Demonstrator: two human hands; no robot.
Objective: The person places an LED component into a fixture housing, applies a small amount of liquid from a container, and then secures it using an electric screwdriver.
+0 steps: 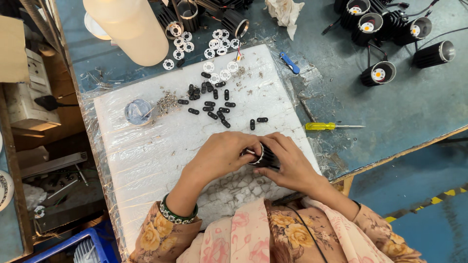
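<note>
no packages, labels, signs, screens visible

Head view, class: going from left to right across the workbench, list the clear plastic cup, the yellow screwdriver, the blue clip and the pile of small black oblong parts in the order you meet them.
Clear plastic cup → small black oblong parts → blue clip → yellow screwdriver.

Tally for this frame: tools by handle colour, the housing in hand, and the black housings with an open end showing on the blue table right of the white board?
Yellow-handled screwdriver: 1
Blue-handled tool: 1
Held black housing: 1
Black housings on the table: 5
Total: 8
</note>
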